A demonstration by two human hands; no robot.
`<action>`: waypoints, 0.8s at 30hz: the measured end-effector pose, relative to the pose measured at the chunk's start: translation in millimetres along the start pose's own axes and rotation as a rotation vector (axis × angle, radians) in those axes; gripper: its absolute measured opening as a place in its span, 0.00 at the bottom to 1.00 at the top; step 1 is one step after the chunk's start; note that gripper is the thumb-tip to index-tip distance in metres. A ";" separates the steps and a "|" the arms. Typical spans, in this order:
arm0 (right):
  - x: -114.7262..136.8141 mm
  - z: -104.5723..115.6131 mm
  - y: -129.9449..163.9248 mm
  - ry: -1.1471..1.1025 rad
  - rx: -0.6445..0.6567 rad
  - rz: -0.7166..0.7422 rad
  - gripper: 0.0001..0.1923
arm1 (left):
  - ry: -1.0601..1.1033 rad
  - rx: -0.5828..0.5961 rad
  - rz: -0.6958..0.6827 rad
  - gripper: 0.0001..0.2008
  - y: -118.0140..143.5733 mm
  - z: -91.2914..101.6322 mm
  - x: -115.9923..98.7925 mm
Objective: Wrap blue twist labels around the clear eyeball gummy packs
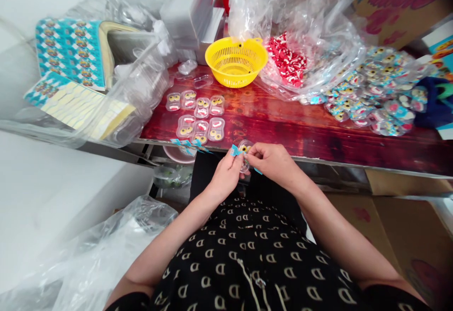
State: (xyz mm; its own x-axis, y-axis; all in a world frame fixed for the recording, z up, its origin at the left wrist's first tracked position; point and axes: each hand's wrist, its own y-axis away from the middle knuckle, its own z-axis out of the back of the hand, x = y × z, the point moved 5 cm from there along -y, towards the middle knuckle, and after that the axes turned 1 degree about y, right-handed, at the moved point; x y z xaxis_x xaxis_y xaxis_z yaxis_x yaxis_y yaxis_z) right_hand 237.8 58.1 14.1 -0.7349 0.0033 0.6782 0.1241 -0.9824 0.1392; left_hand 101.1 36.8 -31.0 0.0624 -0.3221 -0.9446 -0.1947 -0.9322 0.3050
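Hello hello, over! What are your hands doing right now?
Left hand and right hand both pinch one clear blister pack with blue label. Seven filled packs wait on table. Nothing blocking.

A yellow basket [236, 61] stands near the back of a dark red desk [304, 129]. Just in front and to its left lie seven clear blister cases [198, 117] in two rows. Right of the basket, an open plastic bag [300, 32] holds red-and-white pieces [287, 63], and farther right spreads a heap of sealed packets [375, 91]. Left of the basket, blue printed card sheets [71, 51] are stacked.
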 end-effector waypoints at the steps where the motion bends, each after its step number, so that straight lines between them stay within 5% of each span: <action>1: 0.3 -1.0 1.6 0.018 -0.023 -0.001 0.08 | -0.030 -0.010 -0.022 0.09 -0.5 0.6 0.1; 6: 0.7 0.3 18.7 -0.210 -0.170 0.092 0.08 | 0.038 -0.066 -0.061 0.09 -5.8 5.4 -9.1; 10: -14.8 9.7 29.9 -0.475 -0.295 -0.007 0.22 | 0.218 -0.094 -0.034 0.10 -10.0 7.7 -23.1; 24: -19.1 -6.1 14.4 -1.089 -0.036 -0.190 0.19 | 0.428 0.098 0.031 0.15 -0.4 -9.9 -38.4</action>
State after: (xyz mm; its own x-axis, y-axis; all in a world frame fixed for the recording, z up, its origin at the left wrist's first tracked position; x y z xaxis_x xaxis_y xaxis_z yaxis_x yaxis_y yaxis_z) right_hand 249.5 42.8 -1.2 0.2420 0.2995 0.9229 0.0386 -0.9534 0.2993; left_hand 108.5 47.9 6.4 0.4505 -0.4085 -0.7938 -0.2936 -0.9075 0.3003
